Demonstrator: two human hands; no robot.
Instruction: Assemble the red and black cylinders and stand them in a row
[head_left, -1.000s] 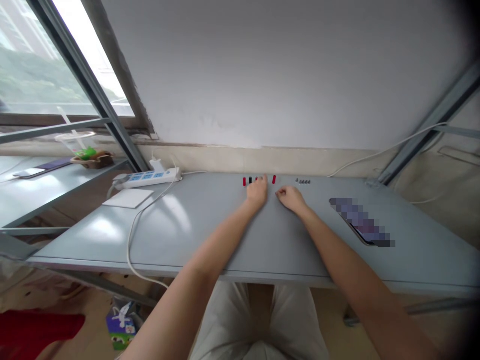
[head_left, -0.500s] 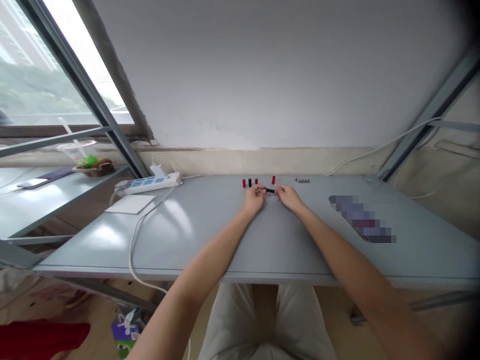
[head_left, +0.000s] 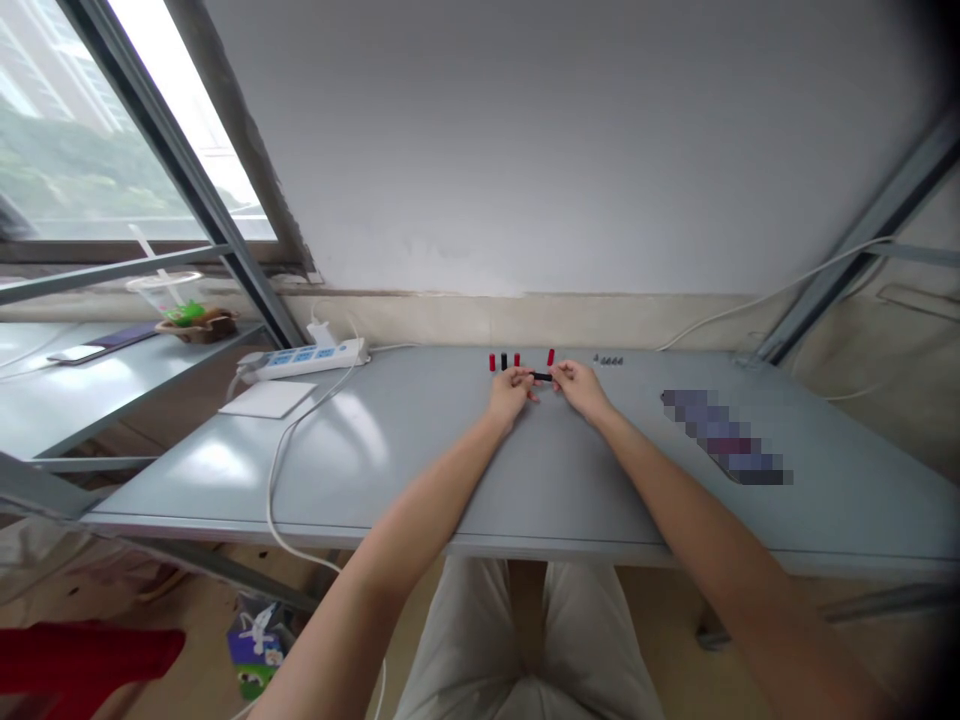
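Note:
Between my two hands lies a small black cylinder [head_left: 541,377], held level above the grey desk. My left hand [head_left: 511,392] pinches its left end, and my right hand [head_left: 581,387] closes on its right end. Just behind the left hand stand a red cylinder [head_left: 492,362], a black cylinder [head_left: 504,361] and another red cylinder [head_left: 517,359], whose lower part the fingers hide. Another red cylinder [head_left: 551,356] leans slightly, behind the right hand. To the right of that hand sits a row of several tiny grey pieces [head_left: 612,361], too small to name.
The grey desk [head_left: 420,480] runs along a wall. On its left are a white power strip [head_left: 307,358], a flat white square [head_left: 268,400] and a white cable [head_left: 271,480] hanging over the front edge. A blurred-out phone-like slab [head_left: 724,437] lies at the right.
The view has shifted slightly. Both hands keep hold of the black cylinder at nearly the same place, with small shifts of the fingers.

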